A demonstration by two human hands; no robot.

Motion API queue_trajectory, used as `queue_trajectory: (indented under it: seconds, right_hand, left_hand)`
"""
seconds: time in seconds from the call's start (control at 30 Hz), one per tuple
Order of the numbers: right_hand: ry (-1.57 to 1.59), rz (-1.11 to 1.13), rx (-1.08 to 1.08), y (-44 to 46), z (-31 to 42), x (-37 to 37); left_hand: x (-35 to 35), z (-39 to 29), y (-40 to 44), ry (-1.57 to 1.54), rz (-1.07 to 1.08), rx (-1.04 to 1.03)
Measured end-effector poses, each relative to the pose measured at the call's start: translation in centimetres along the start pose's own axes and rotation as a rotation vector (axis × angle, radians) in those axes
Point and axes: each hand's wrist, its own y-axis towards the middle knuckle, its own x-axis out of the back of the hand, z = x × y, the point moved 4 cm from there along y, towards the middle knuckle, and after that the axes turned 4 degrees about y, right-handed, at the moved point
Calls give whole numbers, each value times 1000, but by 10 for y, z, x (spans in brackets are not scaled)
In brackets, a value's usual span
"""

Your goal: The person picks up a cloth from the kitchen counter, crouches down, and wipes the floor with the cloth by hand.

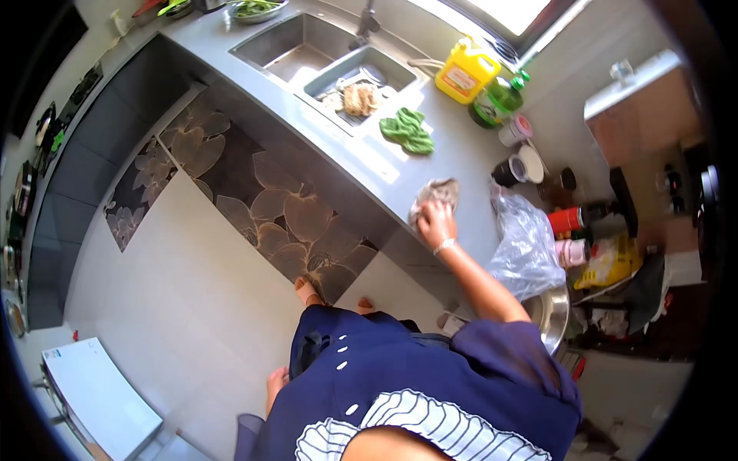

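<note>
My right hand (437, 224) presses a crumpled beige cloth (439, 194) against the grey countertop (461, 165), close to its front edge. The fingers are bent over the cloth, which bunches out ahead of them. A green cloth (407, 131) lies folded in a heap farther along the counter, near the sink. Down beside the dark blue clothing hangs my left hand (277, 382), away from the counter. Only part of it shows, and its fingers are mostly hidden.
A double sink (296, 54) holds a brownish cloth (361, 99). Along the wall stand a yellow jug (467, 71), a green bottle (496, 101) and several jars. A clear plastic bag (526, 242) lies right of my arm, above a metal bowl (550, 316). A floral mat (284, 211) covers the floor.
</note>
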Motion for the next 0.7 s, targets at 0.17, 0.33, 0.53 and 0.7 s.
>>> queue_trajectory:
  seconds: [0.17, 0.33, 0.53, 0.7]
  right_hand:
    - [21, 183, 83, 18, 61, -10]
    - [-149, 126, -47, 46, 69, -80]
    - [-137, 126, 131, 113, 154, -111]
    - [-115, 144, 259, 164, 177, -126]
  left_hand:
    - [-18, -204, 8, -97, -33, -114]
    - [-9, -376, 0, -110, -61, -408]
    - [-12, -389, 16, -19, -80, -356]
    - [-69, -404, 11, 123, 40, -290]
